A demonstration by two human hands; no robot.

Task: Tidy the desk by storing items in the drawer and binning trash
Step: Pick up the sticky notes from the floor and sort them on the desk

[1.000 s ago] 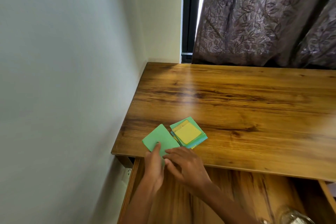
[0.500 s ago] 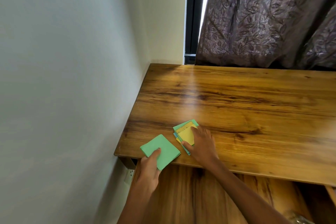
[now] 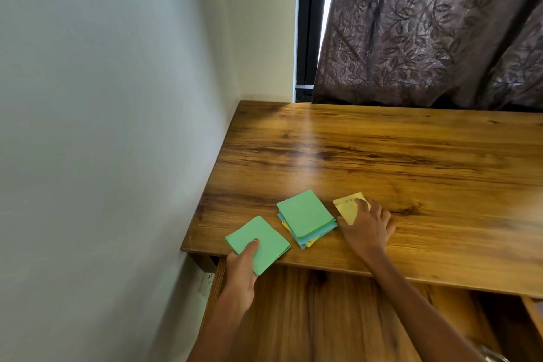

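Note:
Three lots of sticky notes lie near the front left corner of the wooden desk. A green pad overhangs the front edge, and my left hand grips it with the thumb on top and the fingers underneath. Beside it sits a mixed stack with a green sheet on top and blue and yellow ones below. To its right lies a yellow note, with the fingers of my right hand resting flat on it. The open drawer shows below the desk edge.
A pale wall runs along the left side of the desk. A patterned purple curtain hangs behind the desk, next to a dark window frame. A wall socket shows under the desk corner. Something shiny peeks in at the lower right.
My right hand has slid the yellow note off the mixed stack to the right, baring the green sheet beneath. My left hand keeps its hold on the green pad at the desk edge.

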